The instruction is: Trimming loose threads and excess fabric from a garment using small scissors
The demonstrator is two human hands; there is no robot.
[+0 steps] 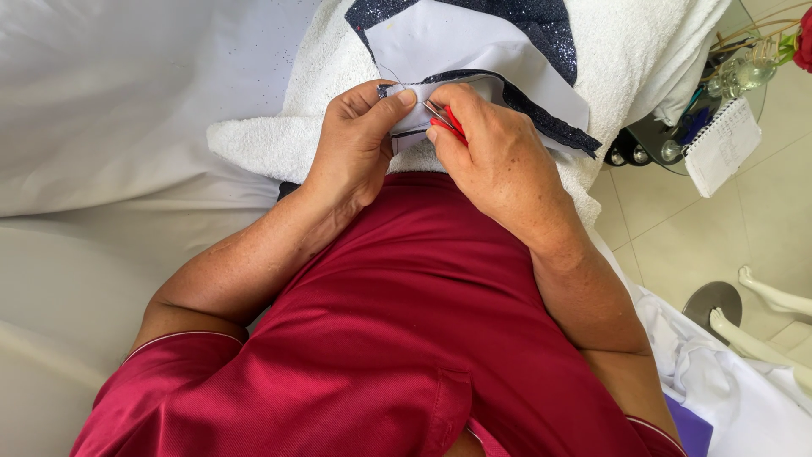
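My left hand (359, 140) pinches the folded edge of a dark glittery fabric piece (541, 25) backed with white lining (457, 42), thumb on top near the corner. My right hand (491, 148) sits right beside it, fingers closed around a small red-handled metal tool (447, 121) whose tip touches the fabric edge. A thin thread rises from the spot near my left thumb. The fabric lies on a white towel (279, 140) spread over my lap. My dark red shirt (397, 338) fills the lower part of the view.
A white sheet (110, 101) covers the surface to the left. At right, a glass side table (677, 144) holds a spiral notepad (721, 145), small bottles and pens. A mannequin stand base (712, 300) and white mannequin parts (774, 296) rest on the tiled floor.
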